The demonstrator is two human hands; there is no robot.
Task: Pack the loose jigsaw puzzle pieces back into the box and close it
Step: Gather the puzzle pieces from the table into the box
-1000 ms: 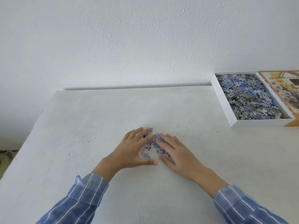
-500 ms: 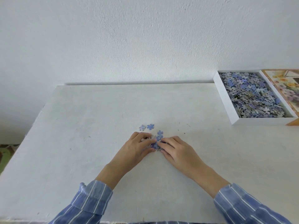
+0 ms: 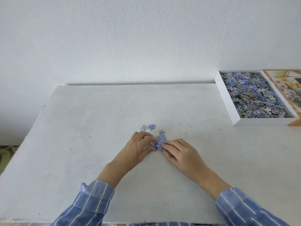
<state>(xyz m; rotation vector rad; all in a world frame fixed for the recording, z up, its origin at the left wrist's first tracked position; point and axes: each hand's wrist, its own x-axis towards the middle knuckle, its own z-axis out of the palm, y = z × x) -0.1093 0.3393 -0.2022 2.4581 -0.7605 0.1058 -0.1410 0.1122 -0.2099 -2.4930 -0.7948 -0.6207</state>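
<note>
White bench, as we find it, left to right:
- two stray pieces, lying just beyond the left hand;
- left hand, fingers curled onto the small pile;
- right hand, drawn close to the left, fingers curled on the same pile, perhaps pinching, though the view is poor;
- open box at far right, heaped with boxed pieces, printed lid touching alongside.

Left sleeve: long, blue with thin white stripes, wide cuff at the wrist.
Right sleeve: same blue cloth, white stripes.
Left hand, right hand: bare beyond the cuffs.
</note>
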